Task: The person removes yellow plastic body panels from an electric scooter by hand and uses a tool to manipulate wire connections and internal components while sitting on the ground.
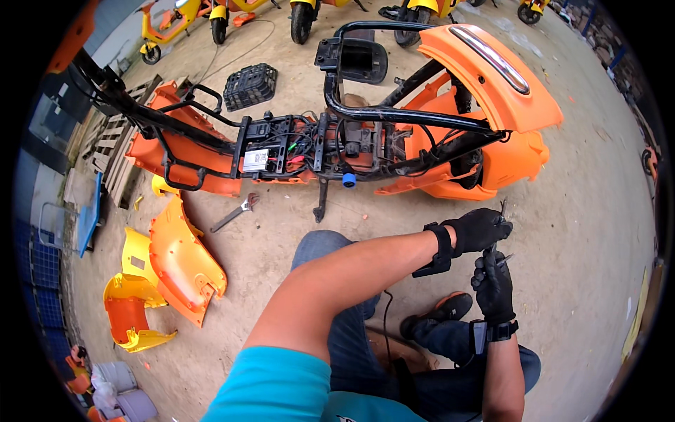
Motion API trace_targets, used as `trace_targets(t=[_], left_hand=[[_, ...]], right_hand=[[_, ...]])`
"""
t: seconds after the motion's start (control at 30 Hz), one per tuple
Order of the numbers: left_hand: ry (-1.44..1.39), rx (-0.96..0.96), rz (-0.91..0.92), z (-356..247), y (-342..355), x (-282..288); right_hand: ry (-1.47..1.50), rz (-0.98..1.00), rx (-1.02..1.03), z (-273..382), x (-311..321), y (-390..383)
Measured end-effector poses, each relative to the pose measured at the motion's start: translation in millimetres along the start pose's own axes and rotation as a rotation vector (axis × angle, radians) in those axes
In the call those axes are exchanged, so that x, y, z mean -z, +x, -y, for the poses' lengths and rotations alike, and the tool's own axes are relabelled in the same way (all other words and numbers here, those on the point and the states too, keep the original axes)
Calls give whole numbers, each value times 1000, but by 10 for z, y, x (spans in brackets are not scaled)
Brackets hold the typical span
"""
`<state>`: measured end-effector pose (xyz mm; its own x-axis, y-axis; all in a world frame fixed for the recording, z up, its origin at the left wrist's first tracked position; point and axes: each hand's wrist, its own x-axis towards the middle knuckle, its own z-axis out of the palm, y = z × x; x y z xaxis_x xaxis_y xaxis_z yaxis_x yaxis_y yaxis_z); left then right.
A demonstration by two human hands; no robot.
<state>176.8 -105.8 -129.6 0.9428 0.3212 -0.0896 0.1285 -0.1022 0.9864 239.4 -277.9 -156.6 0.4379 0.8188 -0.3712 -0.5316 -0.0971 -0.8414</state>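
My left hand, in a black glove, is closed, with a thin dark pointed piece sticking up from it. Just below it my right hand, also black-gloved, is closed too. A slim metal piece juts out beside its fingertips. The two hands nearly meet, and a short thin part shows between them. What kind of things they hold is too small to tell. Ahead of them stands a stripped scooter frame with black tubes, exposed wiring and an orange rear cover. Both hands are apart from it.
An adjustable wrench lies on the concrete floor near the frame. Orange and yellow body panels are piled at left. A black crate sits behind the frame, with wooden pallets at far left. Several yellow scooters stand at the back.
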Motion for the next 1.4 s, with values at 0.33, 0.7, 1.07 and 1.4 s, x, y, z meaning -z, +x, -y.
trace_targets(t=[0.33, 0.7, 1.07, 1.4], left_hand=[[6, 26, 37, -12, -26, 4], [15, -43, 38, -74, -51, -39], [-219, -37, -60, -34, 21, 0], [393, -520, -487, -643, -271, 12]], right_hand=[[15, 24, -25, 13, 41, -3], [65, 25, 17, 89, 24, -26], [-152, -94, -22, 17, 140, 18], [-347, -78, 7, -41, 146, 36]])
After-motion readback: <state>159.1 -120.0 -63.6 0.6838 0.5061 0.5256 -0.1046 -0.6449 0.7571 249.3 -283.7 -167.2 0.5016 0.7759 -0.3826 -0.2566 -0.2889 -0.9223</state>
